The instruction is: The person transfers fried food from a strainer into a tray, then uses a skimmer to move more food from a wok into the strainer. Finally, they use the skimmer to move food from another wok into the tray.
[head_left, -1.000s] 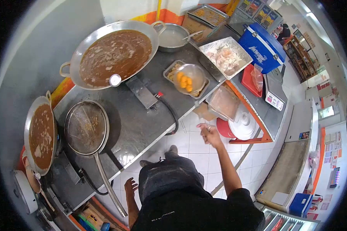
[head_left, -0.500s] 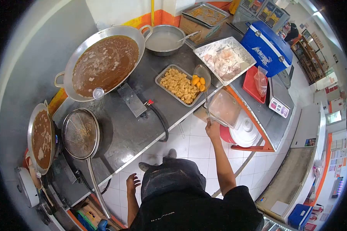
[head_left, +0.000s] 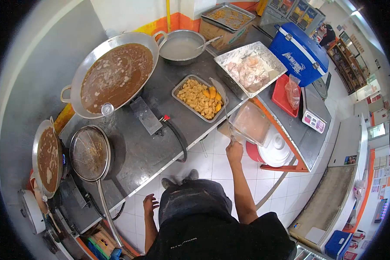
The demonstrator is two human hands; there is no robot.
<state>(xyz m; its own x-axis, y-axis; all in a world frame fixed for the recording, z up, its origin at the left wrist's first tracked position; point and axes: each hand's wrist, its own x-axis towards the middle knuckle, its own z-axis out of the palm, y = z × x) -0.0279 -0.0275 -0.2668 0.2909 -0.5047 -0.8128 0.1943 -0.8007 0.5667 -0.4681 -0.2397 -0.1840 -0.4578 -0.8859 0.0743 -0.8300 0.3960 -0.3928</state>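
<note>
My right hand (head_left: 234,152) is closed round the long handle of a skimmer (head_left: 221,89). The skimmer's head is tipped on its side over the right part of a metal tray (head_left: 176,96). In that tray lie golden fried pieces (head_left: 196,96), with several orange fried balls (head_left: 213,92) at the skimmer's edge. Low beside my body hangs my left hand (head_left: 150,204), fingers loosely apart and holding nothing; it is off the worktop.
A large wok of brown oil (head_left: 119,78) sits on the worktop, a smaller wok (head_left: 47,158) at left. A round strainer (head_left: 90,152) rests nearby, its handle over the edge. Right of the tray stand a pan of floured meat (head_left: 250,71), a blue cooler (head_left: 299,54) and a scale (head_left: 314,110).
The skimmer has turned from level to tilted, and the orange balls have gone from its basket onto the fried pieces. My right hand has shifted slightly down and left.
</note>
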